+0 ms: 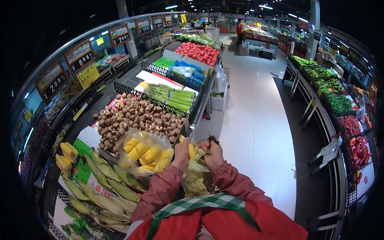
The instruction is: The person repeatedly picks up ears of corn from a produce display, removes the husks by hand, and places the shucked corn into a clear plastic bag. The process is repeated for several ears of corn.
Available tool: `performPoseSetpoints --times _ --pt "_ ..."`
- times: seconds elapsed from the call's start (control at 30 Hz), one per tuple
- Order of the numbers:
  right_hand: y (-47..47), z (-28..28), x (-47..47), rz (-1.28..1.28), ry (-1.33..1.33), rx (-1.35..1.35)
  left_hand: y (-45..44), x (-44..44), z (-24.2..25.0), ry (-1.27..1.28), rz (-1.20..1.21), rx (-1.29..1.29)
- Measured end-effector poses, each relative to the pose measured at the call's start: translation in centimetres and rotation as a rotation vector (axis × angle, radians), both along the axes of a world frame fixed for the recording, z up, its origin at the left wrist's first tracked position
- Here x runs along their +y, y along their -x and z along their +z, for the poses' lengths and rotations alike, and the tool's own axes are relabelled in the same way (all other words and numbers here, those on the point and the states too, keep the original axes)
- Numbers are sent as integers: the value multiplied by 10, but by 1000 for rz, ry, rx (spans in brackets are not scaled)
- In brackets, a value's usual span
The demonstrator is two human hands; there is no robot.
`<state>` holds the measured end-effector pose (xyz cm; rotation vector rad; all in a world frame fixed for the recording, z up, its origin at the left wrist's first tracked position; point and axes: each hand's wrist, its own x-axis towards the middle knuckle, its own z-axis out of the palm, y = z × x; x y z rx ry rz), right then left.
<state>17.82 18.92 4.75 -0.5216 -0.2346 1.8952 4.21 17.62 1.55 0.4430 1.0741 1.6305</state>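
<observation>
My left hand is closed on an ear of corn whose yellow kernels show beside the fingers. My right hand grips the corn's husk and dark silk, just right of the ear. Loose pale husks hang or lie below both hands; what holds them is hidden. Left of my left hand, a clear plastic bag of peeled yellow corn rests against the mushrooms. Unpeeled ears of corn in green husks lie at the lower left, near two wrapped yellow cobs.
Beyond the mushrooms are celery, blue-wrapped vegetables and tomatoes in black crates. A tiled aisle runs on the right, bordered by a stand of peppers. A person in red stands far off.
</observation>
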Motion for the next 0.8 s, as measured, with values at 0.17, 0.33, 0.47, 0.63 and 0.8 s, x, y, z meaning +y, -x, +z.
performPoseSetpoints --times 0.17,0.33,0.47,0.63,0.8 --pt "-31 1 -55 85 -296 -432 29 27 -21 -51 128 38" --pt "-93 -11 -104 246 -386 -405 43 42 -2 55 96 74" --pt "-128 -18 -121 254 -498 -487 41 45 25 31 46 -25" --pt "-146 -15 -121 266 -1035 -1130 21 43 54 -236 12 -54" --pt "-146 22 -109 355 -1287 -1257 6 25 90 -495 84 160"
